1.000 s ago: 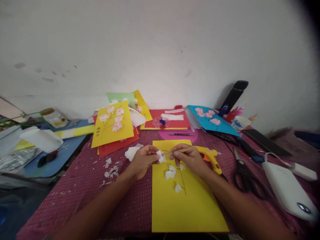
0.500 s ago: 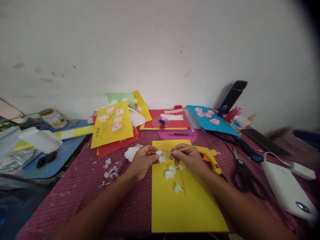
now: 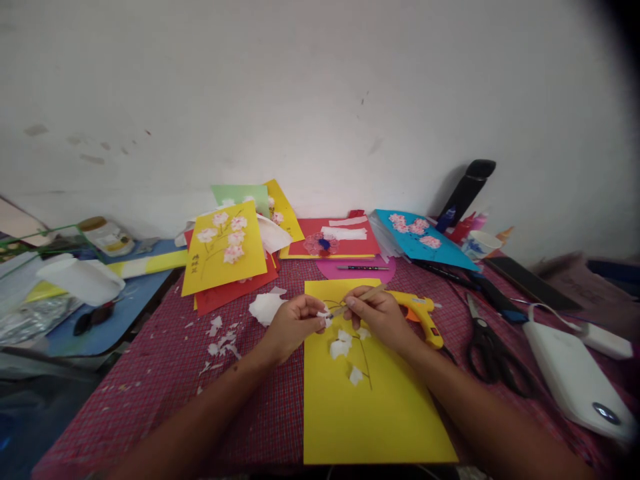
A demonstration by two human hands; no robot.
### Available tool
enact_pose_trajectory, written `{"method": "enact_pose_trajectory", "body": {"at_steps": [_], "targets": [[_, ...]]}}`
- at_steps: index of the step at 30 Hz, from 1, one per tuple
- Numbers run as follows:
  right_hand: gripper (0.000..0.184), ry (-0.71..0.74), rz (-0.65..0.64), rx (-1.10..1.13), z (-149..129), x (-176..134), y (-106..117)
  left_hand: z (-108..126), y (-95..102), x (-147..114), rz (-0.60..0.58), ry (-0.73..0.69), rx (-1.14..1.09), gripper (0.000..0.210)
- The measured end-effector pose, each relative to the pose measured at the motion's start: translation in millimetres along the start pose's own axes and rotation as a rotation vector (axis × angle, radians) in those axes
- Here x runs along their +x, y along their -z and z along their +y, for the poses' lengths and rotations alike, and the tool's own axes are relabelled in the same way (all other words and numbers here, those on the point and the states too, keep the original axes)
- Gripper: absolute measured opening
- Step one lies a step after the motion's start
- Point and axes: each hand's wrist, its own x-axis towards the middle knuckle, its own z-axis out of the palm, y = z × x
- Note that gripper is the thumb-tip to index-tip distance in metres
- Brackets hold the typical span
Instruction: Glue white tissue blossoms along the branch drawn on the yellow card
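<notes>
Tipped the thin stick (image 3: 373, 292) a bit steeper since half a second ago. Got the yellow sheet (image 3: 380, 420) lying beneath both hands, with white petals (image 3: 341, 347) just nearer than them. Pinching the stick in a mostly closed right hand (image 3: 376, 317), and a half-hidden white paper bit (image 3: 328, 319) in the left hand's (image 3: 294, 325) closed-up fingertips. Can spot a glue gun (image 3: 425, 308) right of the right hand, plus a yellow flower card (image 3: 210, 227) beyond the left.

left hand (image 3: 296, 325): moved rightward | stick (image 3: 371, 293): tilted steeper | white paper piece (image 3: 327, 319): more hidden
</notes>
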Motion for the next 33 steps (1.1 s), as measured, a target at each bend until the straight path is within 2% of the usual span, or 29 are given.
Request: {"method": "enact_pose_trajectory", "body": {"at_steps": [9,19,23,29,33], "targets": [[0.022,-0.012,-0.075,0.092,-0.4,-0.3,1.9,0.1,0.7,0.3,-0.004,-0.019,0.006,0.031],[0.025,0.057,-0.123,0.051,-3.0,0.2,3.4,-0.3,1.2,-0.1,-0.021,0.005,-0.039,0.036],[0.016,0.056,-0.159,0.102,-1.2,-1.8,5.7,1.0,1.2,-0.1,-0.009,0.006,-0.017,0.036],[0.019,0.012,-0.138,0.137,3.3,-2.0,5.2,-0.4,1.6,0.1,-0.046,-0.001,0.010,0.033],[0.021,0.012,-0.093,0.059,-2.4,-1.3,1.9,-2.2,1.8,-0.1,-0.066,0.012,0.023,0.034]]}}
